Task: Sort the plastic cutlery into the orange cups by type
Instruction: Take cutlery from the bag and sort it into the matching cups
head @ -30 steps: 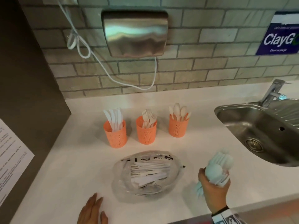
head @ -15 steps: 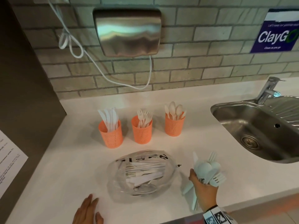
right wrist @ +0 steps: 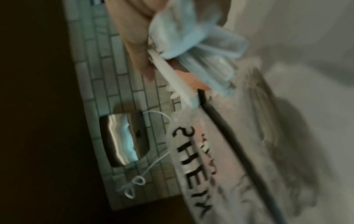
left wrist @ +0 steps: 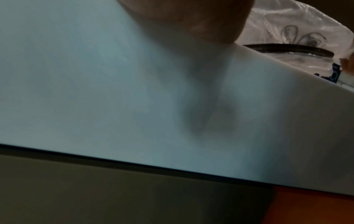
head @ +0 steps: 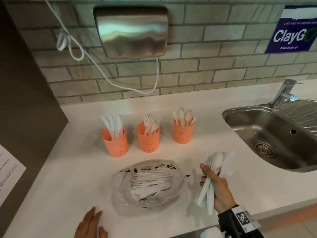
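Three orange mesh cups stand in a row on the white counter: the left cup (head: 115, 142) holds knives, the middle cup (head: 148, 136) forks, the right cup (head: 183, 131) spoons. In front of them lies a clear plastic bag (head: 147, 182) with more white cutlery inside. My right hand (head: 216, 188) grips a mixed bundle of white cutlery (head: 216, 167) right of the bag, heads pointing up; the same bundle (right wrist: 201, 50) shows blurred in the right wrist view. My left hand (head: 91, 224) rests flat on the counter near the front edge, fingers straight, holding nothing.
A steel sink (head: 274, 134) with a tap (head: 283, 91) lies at the right. A metal hand dryer (head: 131, 31) with a white cable hangs on the brick wall. A dark panel with a paper sheet (head: 8, 170) bounds the left side.
My right hand has turned and moved slightly up and left with the bundle, which now fans out upright. The left hand has stayed on the counter.
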Available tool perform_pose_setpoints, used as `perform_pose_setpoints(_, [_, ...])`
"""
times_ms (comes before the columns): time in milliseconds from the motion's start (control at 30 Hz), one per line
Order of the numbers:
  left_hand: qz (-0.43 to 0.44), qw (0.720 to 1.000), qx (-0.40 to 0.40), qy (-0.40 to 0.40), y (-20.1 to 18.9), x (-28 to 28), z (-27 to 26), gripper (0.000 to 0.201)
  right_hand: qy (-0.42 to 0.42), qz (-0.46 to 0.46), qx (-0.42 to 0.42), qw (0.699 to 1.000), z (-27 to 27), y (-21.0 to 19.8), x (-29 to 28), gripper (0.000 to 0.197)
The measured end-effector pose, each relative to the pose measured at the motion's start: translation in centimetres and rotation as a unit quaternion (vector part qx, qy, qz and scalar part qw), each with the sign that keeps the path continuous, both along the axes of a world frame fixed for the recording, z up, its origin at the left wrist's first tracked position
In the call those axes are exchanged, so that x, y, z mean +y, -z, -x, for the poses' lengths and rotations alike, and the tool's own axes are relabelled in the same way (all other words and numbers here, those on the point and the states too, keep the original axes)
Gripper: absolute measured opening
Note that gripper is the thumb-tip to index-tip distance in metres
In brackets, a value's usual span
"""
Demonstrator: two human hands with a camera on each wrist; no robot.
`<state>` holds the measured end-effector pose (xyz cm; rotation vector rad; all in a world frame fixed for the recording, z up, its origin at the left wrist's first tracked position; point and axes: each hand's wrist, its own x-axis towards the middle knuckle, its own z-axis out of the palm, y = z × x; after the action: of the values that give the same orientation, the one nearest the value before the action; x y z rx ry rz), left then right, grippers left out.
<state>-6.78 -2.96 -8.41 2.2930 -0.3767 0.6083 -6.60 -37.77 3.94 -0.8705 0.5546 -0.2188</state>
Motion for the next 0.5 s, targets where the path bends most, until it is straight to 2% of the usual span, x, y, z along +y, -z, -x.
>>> perform_pose_setpoints(133, [0.003,1.000,0.021,0.013,-0.1,-0.2,0.2,0.037,0.003,-0.068,0.007,0.998,-0.2,-0.1,-0.6,0.023])
perform_pose_setpoints(267, [0.022,0.998,0.056,0.009,0.1,-0.4,0.1,0.043,0.046,-0.050,0.015,0.998,-0.6,0.1,-0.5,0.022])
perform_pose_setpoints(367, [0.040,0.998,0.056,0.007,-0.1,-0.3,0.0,0.037,0.078,0.026,-0.005,0.997,-0.5,0.2,-0.2,0.037])
perform_pose_setpoints(500, [0.013,0.999,0.022,-0.018,0.0,-0.5,0.3,0.036,0.149,0.166,-0.014,0.975,0.1,0.3,0.5,0.028])
